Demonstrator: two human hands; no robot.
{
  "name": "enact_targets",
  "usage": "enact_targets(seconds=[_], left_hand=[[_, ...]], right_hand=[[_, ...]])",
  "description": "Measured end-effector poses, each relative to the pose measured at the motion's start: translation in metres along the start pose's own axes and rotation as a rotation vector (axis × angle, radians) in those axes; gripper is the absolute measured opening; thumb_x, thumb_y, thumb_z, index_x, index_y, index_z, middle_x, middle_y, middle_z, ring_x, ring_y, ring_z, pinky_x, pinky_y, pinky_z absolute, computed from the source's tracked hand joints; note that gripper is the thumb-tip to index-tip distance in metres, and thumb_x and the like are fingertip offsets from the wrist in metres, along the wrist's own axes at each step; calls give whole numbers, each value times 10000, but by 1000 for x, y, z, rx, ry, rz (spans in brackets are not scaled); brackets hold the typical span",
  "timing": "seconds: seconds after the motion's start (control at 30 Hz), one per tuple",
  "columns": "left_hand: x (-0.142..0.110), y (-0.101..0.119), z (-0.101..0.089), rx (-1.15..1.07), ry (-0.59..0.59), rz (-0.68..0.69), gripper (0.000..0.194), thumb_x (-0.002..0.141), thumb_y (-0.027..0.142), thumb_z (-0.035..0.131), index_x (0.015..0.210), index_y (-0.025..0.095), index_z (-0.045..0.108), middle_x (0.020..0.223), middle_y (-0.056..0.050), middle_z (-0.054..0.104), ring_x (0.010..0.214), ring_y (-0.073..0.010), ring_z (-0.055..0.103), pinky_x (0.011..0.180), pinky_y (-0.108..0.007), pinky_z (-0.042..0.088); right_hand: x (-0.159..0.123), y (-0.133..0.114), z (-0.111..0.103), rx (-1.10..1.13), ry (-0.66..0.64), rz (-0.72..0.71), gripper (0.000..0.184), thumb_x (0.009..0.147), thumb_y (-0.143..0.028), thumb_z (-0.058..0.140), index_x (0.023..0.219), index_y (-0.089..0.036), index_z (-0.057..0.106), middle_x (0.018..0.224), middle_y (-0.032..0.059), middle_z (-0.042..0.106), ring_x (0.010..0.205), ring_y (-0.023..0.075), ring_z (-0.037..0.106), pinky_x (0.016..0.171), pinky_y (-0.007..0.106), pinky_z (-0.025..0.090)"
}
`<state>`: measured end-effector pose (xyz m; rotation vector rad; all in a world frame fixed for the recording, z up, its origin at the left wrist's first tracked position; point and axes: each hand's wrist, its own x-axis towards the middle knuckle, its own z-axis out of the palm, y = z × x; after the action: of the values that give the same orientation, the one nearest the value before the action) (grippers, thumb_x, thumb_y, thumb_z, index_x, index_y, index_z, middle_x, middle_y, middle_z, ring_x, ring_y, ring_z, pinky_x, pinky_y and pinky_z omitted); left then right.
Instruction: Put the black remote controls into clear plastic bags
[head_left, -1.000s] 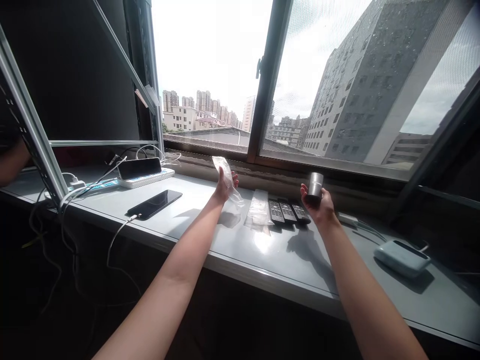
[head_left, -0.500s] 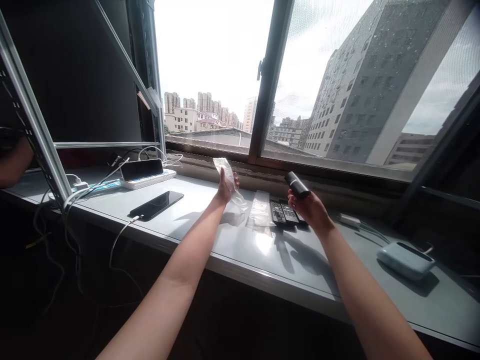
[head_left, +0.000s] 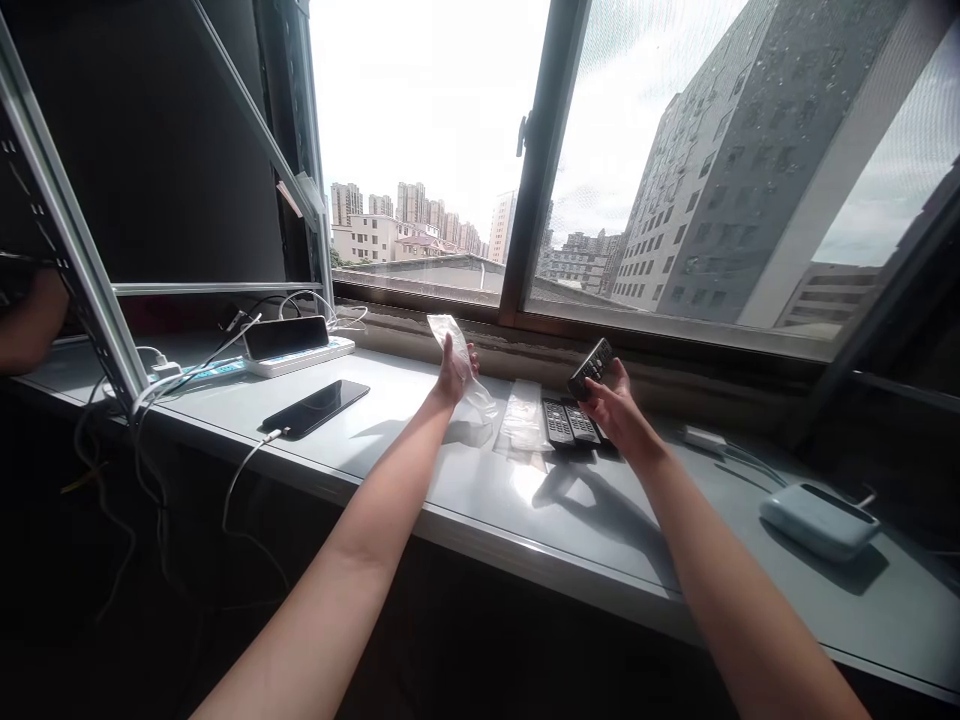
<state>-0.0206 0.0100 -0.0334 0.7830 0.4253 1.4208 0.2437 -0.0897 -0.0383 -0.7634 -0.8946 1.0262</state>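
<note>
My left hand (head_left: 455, 372) is closed round a crumpled clear plastic bag (head_left: 444, 330), whose loose end hangs below toward the table. In my right hand (head_left: 613, 403) is a black remote control (head_left: 591, 368), tilted with its buttons facing me. Under and left of that hand, black remotes (head_left: 559, 424) lie side by side on the table, partly covered from view by the fingers. Left of them lies a flat stack of clear plastic bags (head_left: 523, 420).
On the grey table (head_left: 450, 490), a black phone (head_left: 316, 408) with a white cable lies left. Behind it another phone (head_left: 286, 338) rests on a white power strip (head_left: 300, 358). A blue-grey device (head_left: 819, 520) sits right. A metal frame (head_left: 75, 230) rises left; another person's arm (head_left: 34, 325) shows there.
My right hand has turned the remote over from its smooth back to its button side and moved slightly left. My left hand stays in place with the bag.
</note>
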Motion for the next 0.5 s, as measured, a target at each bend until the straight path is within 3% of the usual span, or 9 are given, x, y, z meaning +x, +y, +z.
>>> enact_targets(seconds=[0.07, 0.17, 0.23, 0.37, 0.5], left_hand=[[1, -1, -1, 8, -12, 9, 603, 876, 759, 413, 986, 186, 566, 662, 15, 463, 539, -123, 425, 555, -243, 356], [2, -1, -2, 20, -14, 16, 614, 838, 779, 463, 986, 192, 566, 660, 13, 466, 551, -131, 445, 565, -253, 368], [3, -2, -3, 30, -8, 20, 620, 820, 786, 487, 987, 194, 566, 661, 10, 472, 561, -137, 460, 571, -258, 378], [3, -2, -2, 35, -5, 23, 605, 816, 780, 505, 962, 196, 560, 655, 14, 469, 545, -126, 444, 561, -253, 370], [3, -2, -3, 40, -10, 28, 585, 816, 768, 521, 944, 198, 553, 652, 21, 465, 529, -114, 422, 548, -248, 354]], right_hand=[[0, -1, 2, 5, 18, -17, 617, 640, -143, 819, 1144, -324, 513, 858, -57, 651, 658, 102, 645, 537, 176, 551], [-1, -3, 5, 1, -56, -24, 392, 619, -162, 840, 862, -229, 540, 765, -41, 611, 596, 78, 578, 501, 153, 515], [-1, -4, 6, 33, -82, -24, 342, 622, -181, 832, 740, -209, 513, 709, -37, 592, 571, 74, 543, 468, 154, 488], [-4, -5, 8, 129, -50, 7, 249, 661, -173, 755, 715, -209, 514, 689, -31, 603, 593, 89, 558, 484, 170, 508], [-10, -7, 10, 153, -55, 18, 156, 708, -181, 682, 760, -215, 539, 749, 5, 637, 718, 137, 635, 662, 261, 614]])
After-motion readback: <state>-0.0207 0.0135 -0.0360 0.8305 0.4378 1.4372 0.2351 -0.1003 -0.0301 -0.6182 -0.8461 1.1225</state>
